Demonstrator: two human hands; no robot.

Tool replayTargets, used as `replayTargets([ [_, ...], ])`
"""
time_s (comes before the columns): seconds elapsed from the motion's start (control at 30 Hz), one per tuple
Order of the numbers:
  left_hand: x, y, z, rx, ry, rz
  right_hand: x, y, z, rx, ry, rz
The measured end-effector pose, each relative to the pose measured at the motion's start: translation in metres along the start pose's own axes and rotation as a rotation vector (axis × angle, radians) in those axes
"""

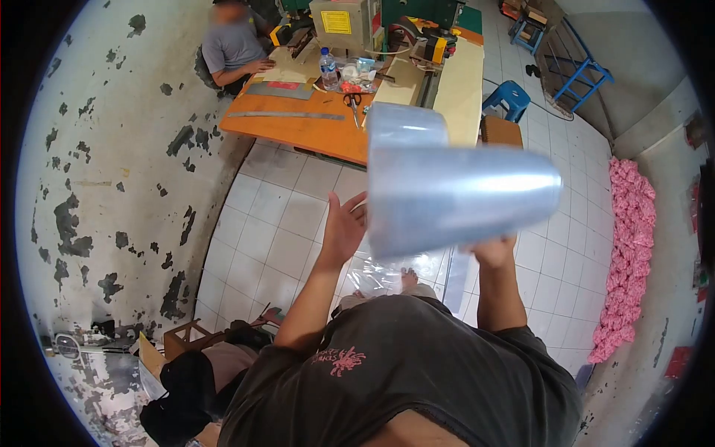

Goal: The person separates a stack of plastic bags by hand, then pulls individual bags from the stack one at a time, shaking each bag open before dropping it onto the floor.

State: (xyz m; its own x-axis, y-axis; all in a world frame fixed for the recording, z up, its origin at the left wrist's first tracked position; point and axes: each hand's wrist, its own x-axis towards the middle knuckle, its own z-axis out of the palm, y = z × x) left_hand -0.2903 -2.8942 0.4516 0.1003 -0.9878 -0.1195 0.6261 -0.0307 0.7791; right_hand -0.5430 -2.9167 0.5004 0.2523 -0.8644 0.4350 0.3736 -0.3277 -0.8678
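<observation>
A large roll of clear bluish plastic film is in front of my chest, blurred by motion. One loop of the film stands up behind it, towards the table. My left hand is at the roll's left end, thumb and fingers apart; part of its fingers goes behind the film, so contact cannot be seen. Beneath the right part of the roll, my right hand is curled against its lower edge and appears to support it. Its fingertips are mostly hidden by the roll.
Ahead stands an orange table with scissors, a metal ruler and a water bottle. A person sits at its left beside machines. A blue stool and pink bundles are right. Clear plastic lies near my feet.
</observation>
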Motion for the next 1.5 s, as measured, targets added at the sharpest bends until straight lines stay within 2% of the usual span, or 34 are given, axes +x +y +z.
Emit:
replayTargets([
  [0.03, 0.012, 0.004, 0.001, -0.002, -0.005, -0.004, -0.008, 0.003, -0.002, -0.182, -0.063, -0.147],
  [0.07, 0.026, 0.01, 0.0, -0.116, -0.135, -0.198, -0.018, 0.008, -0.006, -0.365, -0.125, -0.29],
  [0.1, 0.034, 0.012, 0.0, -0.23, -0.266, -0.392, -0.026, 0.013, -0.001, -0.391, -0.244, -0.149],
  [0.13, 0.037, 0.009, 0.003, -0.23, -0.273, -0.397, -0.032, 0.012, -0.002, -0.397, -0.239, -0.15],
  [0.2, 0.042, 0.0, 0.014, -0.146, -0.196, -0.517, -0.036, -0.002, 0.012, 0.106, -0.282, 0.148],
  [0.23, 0.044, -0.004, 0.019, -0.1, -0.156, -0.573, -0.033, -0.007, 0.015, 0.105, -0.276, 0.143],
  [0.3, 0.04, -0.009, 0.028, 0.0, -0.151, -0.568, -0.03, -0.01, 0.017, -0.214, -0.487, -0.041],
  [0.37, 0.046, -0.016, 0.028, 0.097, -0.152, -0.568, -0.036, -0.005, 0.012, -0.266, -0.469, -0.063],
  [0.43, 0.077, -0.024, 0.026, 0.017, -0.139, -0.689, -0.045, -0.002, 0.002, -0.329, -0.453, -0.082],
  [0.47, 0.087, -0.022, 0.028, 0.019, -0.145, -0.697, -0.052, -0.002, -0.004, -0.328, -0.369, 0.003],
  [0.53, 0.099, -0.002, 0.045, 0.006, -0.231, -0.374, -0.057, 0.002, -0.01, -0.321, -0.281, 0.088],
  [0.57, 0.106, 0.008, 0.051, 0.01, -0.231, -0.375, -0.054, 0.006, -0.011, -0.283, -0.229, 0.113],
  [0.6, 0.114, 0.018, 0.057, 0.025, -0.233, -0.239, -0.052, 0.012, -0.013, -0.244, -0.178, 0.138],
  [0.63, 0.114, 0.03, 0.065, 0.039, -0.236, -0.104, -0.056, 0.025, -0.024, -0.124, -0.243, 0.157],
  [0.67, 0.109, 0.041, 0.073, 0.044, -0.235, -0.107, -0.057, 0.04, -0.029, -0.119, -0.24, 0.157],
  [0.73, 0.094, 0.066, 0.095, 0.098, -0.238, 0.107, -0.049, 0.057, -0.036, 0.278, -0.071, -0.014],
  [0.77, 0.085, 0.069, 0.102, 0.098, -0.24, 0.107, -0.042, 0.059, -0.035, 0.188, 0.101, -0.051],
  [0.8, 0.073, 0.071, 0.106, 0.135, -0.287, 0.201, -0.032, 0.069, -0.04, 0.168, 0.212, -0.046],
  [0.83, 0.061, 0.07, 0.107, 0.174, -0.333, 0.295, -0.025, 0.079, -0.041, 0.287, 0.317, 0.013],
  [0.87, 0.049, 0.069, 0.1, 0.175, -0.331, 0.297, -0.02, 0.092, -0.043, 0.407, 0.42, 0.075],
  [0.93, 0.032, 0.068, 0.084, 0.49, -0.596, 0.473, -0.024, 0.146, -0.065, 0.566, 0.473, 0.397],
  [0.97, 0.033, 0.066, 0.076, 0.582, -0.698, 0.667, -0.031, 0.187, -0.081, -0.123, 0.229, 0.356],
  [1.0, 0.034, 0.068, 0.074, 0.675, -0.796, 0.866, -0.022, 0.185, -0.078, -0.122, 0.219, 0.355],
  [1.03, 0.033, 0.068, 0.076, 0.743, -0.976, 1.049, -0.012, 0.182, -0.075, 0.074, 0.206, 0.421],
  [1.1, 0.013, 0.068, 0.075, 0.677, -1.132, 0.712, 0.009, 0.161, -0.058, 0.466, 0.176, 0.56],
  [1.13, 0.006, 0.057, 0.069, 0.603, -1.186, 0.725, 0.019, 0.148, -0.047, 0.664, 0.16, 0.63],
  [1.2, -0.009, 0.048, 0.06, 0.726, -1.25, 0.612, 0.031, 0.122, -0.028, 1.061, 0.138, 0.763],
  [1.23, -0.016, 0.04, 0.055, 0.729, -1.201, 0.555, 0.035, 0.11, -0.022, 0.975, 0.284, 0.857],
  [1.27, -0.021, 0.031, 0.048, 0.73, -1.154, 0.503, 0.036, 0.123, -0.024, 0.971, 0.277, 0.859],
  [1.37, -0.021, 0.021, 0.015, 0.845, -1.075, 0.429, 0.043, 0.155, -0.036, 0.829, 0.159, 0.884],
  [1.4, -0.02, 0.021, 0.003, 0.924, -1.033, 0.397, 0.055, 0.15, -0.037, 0.705, 0.091, 0.899],
  [1.43, -0.018, 0.02, -0.008, 0.973, -0.99, 0.283, 0.069, 0.142, -0.035, 0.582, 0.021, 0.905],
  [1.47, -0.019, 0.02, -0.015, 0.976, -0.99, 0.289, 0.082, 0.132, -0.033, 0.58, 0.018, 0.901],
  [1.5, -0.019, 0.022, -0.017, 0.969, -0.863, 0.306, 0.096, 0.115, -0.029, 0.51, 0.059, 0.812],
])
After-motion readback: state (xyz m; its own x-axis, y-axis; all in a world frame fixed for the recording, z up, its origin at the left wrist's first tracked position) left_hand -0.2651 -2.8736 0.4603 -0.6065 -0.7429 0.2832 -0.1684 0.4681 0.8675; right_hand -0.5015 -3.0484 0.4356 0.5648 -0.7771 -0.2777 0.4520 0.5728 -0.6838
